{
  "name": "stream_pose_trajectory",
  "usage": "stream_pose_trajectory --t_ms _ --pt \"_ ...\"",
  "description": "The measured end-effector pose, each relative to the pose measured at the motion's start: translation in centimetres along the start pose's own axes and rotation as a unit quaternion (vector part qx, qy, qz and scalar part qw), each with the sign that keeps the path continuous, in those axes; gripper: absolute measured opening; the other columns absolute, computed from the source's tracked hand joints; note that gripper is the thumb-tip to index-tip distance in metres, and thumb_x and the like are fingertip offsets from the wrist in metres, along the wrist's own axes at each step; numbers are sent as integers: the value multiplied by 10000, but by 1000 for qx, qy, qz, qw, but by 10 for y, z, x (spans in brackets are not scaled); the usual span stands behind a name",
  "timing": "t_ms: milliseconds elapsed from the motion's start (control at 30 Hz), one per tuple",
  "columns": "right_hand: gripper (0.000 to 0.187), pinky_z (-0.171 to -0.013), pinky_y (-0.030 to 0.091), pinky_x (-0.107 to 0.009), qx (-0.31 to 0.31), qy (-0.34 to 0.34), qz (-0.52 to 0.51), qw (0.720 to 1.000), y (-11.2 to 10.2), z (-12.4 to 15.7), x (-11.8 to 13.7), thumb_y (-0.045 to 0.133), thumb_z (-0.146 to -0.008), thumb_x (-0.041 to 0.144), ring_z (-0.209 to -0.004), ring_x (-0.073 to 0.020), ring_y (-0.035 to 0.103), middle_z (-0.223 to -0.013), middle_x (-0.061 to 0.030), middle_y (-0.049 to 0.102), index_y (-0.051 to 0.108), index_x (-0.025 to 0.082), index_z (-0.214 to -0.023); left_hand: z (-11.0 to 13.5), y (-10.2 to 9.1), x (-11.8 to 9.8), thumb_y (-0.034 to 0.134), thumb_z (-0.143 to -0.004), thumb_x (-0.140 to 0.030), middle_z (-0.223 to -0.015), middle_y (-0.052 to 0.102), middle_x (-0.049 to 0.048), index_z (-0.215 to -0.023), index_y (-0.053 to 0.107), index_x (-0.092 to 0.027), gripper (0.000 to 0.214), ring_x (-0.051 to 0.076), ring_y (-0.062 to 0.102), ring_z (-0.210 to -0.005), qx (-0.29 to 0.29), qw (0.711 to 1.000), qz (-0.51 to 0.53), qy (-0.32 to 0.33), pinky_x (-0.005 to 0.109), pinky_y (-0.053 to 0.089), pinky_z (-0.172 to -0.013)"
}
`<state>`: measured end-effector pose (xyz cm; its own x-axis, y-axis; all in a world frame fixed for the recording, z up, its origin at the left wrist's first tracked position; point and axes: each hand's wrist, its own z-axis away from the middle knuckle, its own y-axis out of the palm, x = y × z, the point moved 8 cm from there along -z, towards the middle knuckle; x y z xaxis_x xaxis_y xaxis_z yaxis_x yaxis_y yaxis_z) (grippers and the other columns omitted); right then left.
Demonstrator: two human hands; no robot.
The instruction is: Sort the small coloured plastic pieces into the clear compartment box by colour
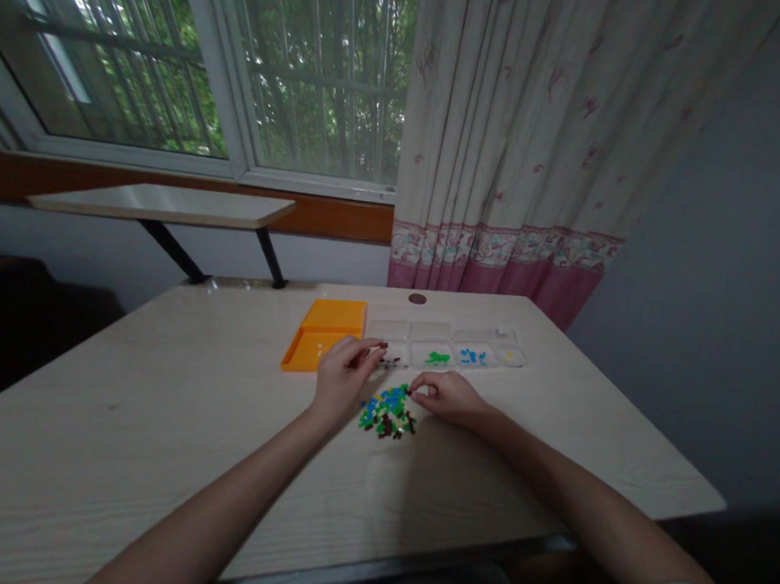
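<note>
Left hand: grip closing thumb and fingers on a brown piece, which is sitting right at the fingertips, over the near-row compartment at the left end of a clear tray. Right hand: grip pinching what is looking like a dark bit, small and partly hidden by the fingertips, at the far right edge of a mixed pile. Pile is lying on the surface between the two grips, slightly nearer the person, its green, blue, yellow and brown pieces overlapping; brown ones are gathering mostly along the near side. Tray is stretching across beyond both hands; its near row is holding, left to right, dark pieces just below the left fingertips, green pieces, blue pieces and a little yellow. Orange box is lying just left of the tray, beyond the left hand, with a few pale bits showing inside. Farther out, a round brown disc is sitting near the far edge, a raised shelf is standing at far left, and a patterned curtain is hanging beside the window.
</note>
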<state>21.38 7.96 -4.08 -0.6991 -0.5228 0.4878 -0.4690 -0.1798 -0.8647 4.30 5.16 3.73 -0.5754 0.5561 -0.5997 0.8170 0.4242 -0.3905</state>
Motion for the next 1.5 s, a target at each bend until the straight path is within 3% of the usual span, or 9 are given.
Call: stream_pose_trajectory --t_ms 200,367,500,600,700,767,867,1000,1500 --pt "207 -504 255 -184 3 1 -4 1000 -2 0 2 519 -779 329 -489 -70 412 -545 38 510 634 196 -889 -1 7 39 517 -750 -412 -475 411 -46 -850 664 -161 308 93 387 -449 9 992 -47 -114 193 296 -452" --pt "184 -493 263 -182 -5 -8 -22 1000 -6 -1 3 502 -786 284 -496 -72 422 -545 35 497 618 169 -870 -2 11 51 498 -757 -409 -487 413 -51 -950 636 -164 342 94 409 -451 26 991 -63 -119 188 300 -457" --pt "167 -473 252 -180 -26 11 -59 998 -9 -1 1 509 -770 269 -479 -67 401 -508 45 451 611 150 -826 0 17 43 491 -767 -374 -479 411 -51 -830 645 -154 275 88 410 -458 58 994 -44 -87 178 302 -459" --pt "200 -427 207 -177 -46 51 -156 985 -9 -2 -3 511 -755 314 -432 -53 326 -468 66 375 592 133 -784 7 32 26 501 -767 -328 -493 448 -45 -793 641 -151 227 81 416 -460 138 989 -26 -37 170 302 -457" --pt "259 -383 155 -176 -32 92 -311 945 -2 -4 -6 487 -743 385 -372 -40 243 -423 92 303 540 132 -737 18 49 7 502 -776 -290 -534 509 -32 -816 642 -164 193 80 445 -482 231 972 -20 23 165 318 -472" --pt "285 -363 137 -176 -16 103 -382 918 3 -6 -6 474 -733 424 -340 -37 208 -386 106 275 510 142 -711 24 55 -3 497 -783 -267 -573 547 -23 -838 640 -173 180 80 466 -505 264 963 -21 57 163 331 -490" --pt "313 -352 116 -178 -6 97 -422 902 8 -8 -5 482 -718 464 -321 -35 184 -360 118 261 490 152 -707 27 56 -8 500 -787 -263 -576 551 -24 -863 637 -182 176 78 467 -505 269 960 -33 73 160 329 -493" --pt "358 -366 119 -176 5 65 -428 901 10 -8 0 500 -706 510 -342 -30 198 -392 120 260 476 153 -726 24 53 -9 525 -779 -319 -551 528 -30 -883 635 -176 208 78 454 -490 252 965 -46 59 162 325 -490" --pt "365 -425 180 -175 -19 8 -321 947 1 -4 7 452 -778 495 -444 -45 260 -502 77 319 520 137 -788 24 52 -6 524 -777 -267 -504 487 -47 -882 647 -172 188 63 411 -455 250 967 -1 48 153 307 -465"
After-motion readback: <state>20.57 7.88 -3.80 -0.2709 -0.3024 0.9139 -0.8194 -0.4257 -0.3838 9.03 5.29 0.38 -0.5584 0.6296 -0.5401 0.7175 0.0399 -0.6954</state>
